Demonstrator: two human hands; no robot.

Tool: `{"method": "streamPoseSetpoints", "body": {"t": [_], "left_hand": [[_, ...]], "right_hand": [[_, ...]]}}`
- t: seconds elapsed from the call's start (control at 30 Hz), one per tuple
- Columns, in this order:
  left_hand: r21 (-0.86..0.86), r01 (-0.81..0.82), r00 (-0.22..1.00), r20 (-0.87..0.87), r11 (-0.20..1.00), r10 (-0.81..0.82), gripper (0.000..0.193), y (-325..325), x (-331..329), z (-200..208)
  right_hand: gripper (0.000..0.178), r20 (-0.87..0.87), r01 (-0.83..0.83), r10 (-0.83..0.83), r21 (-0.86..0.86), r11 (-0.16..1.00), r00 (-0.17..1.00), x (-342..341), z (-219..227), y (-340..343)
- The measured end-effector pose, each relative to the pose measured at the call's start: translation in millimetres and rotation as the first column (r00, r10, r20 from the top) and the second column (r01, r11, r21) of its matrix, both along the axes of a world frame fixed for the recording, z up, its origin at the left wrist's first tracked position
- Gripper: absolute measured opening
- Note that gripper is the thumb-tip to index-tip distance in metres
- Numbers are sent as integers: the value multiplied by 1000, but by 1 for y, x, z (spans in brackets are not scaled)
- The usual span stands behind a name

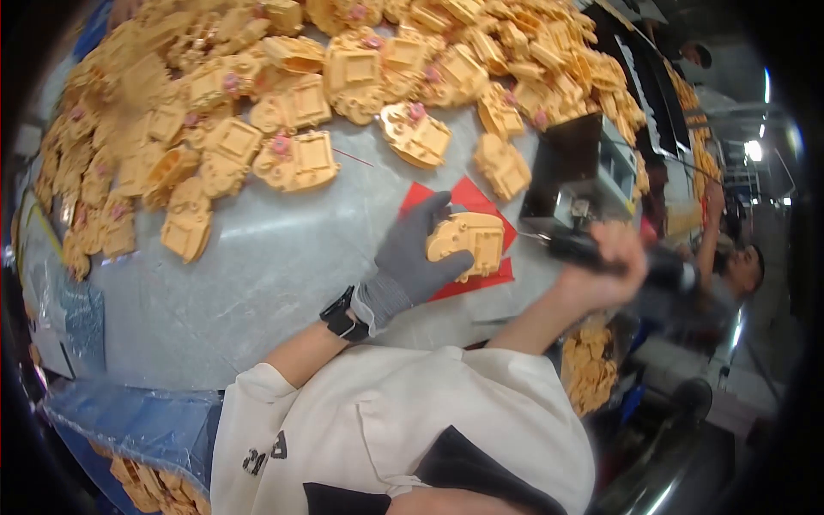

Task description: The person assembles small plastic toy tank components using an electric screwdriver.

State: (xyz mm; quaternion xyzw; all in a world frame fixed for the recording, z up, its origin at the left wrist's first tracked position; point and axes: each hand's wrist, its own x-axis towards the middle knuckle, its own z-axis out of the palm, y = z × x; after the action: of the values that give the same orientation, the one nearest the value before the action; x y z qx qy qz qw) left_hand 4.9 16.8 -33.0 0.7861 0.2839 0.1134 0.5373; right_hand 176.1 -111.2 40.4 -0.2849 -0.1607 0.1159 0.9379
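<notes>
Yellow part [468, 242] on red mat [481, 206], bare table [275, 257] leftward.

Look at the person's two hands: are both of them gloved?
No: only the left hand wears a grey glove; the right hand is bare, gripping a dark tool.

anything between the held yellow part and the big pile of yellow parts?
Head view: mostly bare grey table. The yellow plastic part under the gloved left hand lies on a red sheet; two loose yellow castings lie towards the pile.

A grey, plastic-covered desk [257, 266] carries a wide heap of orange moulded plastic parts [283, 94] across its far side and a red sheet [468, 199] near its right edge.
</notes>
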Motion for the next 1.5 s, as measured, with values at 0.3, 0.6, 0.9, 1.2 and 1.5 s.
{"method": "streamPoseSetpoints", "body": {"t": [0.3,0.6,0.9,1.2,1.5], "left_hand": [[444,654,-733,573,612,367,25,83,-197,138],[761,-481,751,103,434,653,58,164,-183,21],[-75,-654,566,612,752,553,56,106,-126,73],[751,-74,984,163,656,-75,52,1,35,22],[689,71,991,-129,721,25,49,-14,19,23]], "right_hand": [[24,215,166,-163,2,986,963,7,26,-70],[26,110,231,-224,-57,971,968,1,8,-75],[33,14,454,-459,-175,874,888,0,-15,-96],[30,37,322,-320,-152,934,947,2,-11,-84],[11,-36,309,-336,-314,898,941,7,-25,-88]]}}
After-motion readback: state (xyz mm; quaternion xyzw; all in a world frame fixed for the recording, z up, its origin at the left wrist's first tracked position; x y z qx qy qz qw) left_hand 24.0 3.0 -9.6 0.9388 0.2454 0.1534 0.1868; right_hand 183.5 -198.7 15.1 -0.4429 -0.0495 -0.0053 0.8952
